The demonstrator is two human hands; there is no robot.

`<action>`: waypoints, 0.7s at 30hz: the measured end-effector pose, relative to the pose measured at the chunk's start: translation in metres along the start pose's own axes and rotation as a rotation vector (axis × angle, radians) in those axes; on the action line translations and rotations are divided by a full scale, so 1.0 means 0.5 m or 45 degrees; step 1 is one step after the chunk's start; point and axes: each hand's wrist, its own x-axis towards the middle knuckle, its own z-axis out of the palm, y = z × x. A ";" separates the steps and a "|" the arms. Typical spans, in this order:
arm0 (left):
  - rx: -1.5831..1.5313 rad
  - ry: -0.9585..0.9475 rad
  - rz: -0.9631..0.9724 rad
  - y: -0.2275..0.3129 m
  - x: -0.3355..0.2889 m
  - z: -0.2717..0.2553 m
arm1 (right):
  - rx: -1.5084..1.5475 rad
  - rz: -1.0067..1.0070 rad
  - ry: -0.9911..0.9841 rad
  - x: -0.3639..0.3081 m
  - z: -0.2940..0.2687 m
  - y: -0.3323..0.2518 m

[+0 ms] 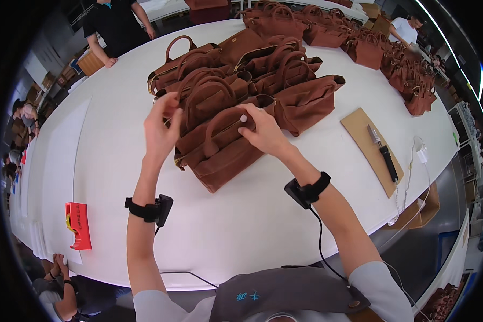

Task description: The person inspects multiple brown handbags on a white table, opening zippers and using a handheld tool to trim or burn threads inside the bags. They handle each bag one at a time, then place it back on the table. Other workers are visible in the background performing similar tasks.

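A brown handbag (231,161) lies tilted on the white table in front of me. My right hand (265,131) grips the top of its upright handle, fingers and thumb closed around it. A small whitish spot shows by those fingers; I cannot make out what it is. Left of the handle, my left hand (163,126) is raised beside the bags with its fingers half curled and the thumb apart, and nothing shows in it. Just behind are more brown handbags (306,104), packed close together, some with open zips.
A knife with a black handle (386,161) lies on a brown board (362,129) to the right, near a white cable (411,161). A red tape dispenser (79,225) stands at left. More handbags (365,48) line the far edge. A person in black (118,24) leans on the table.
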 end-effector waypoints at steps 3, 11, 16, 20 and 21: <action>0.346 -0.076 0.014 0.020 -0.042 0.045 | 0.093 -0.011 -0.106 -0.055 -0.028 -0.050; 0.378 -0.267 -0.154 0.128 -0.146 0.106 | -0.232 -0.339 -0.257 -0.465 -0.095 -0.067; 0.523 -0.564 -0.056 0.262 -0.238 0.161 | -0.149 -0.125 -0.163 -0.545 -0.127 -0.088; 0.509 -0.233 0.244 0.375 -0.285 0.210 | -0.378 -0.057 -0.061 -0.474 -0.103 -0.015; 0.478 -0.146 0.261 0.403 -0.280 0.220 | -0.495 0.009 -0.106 -0.471 -0.097 0.022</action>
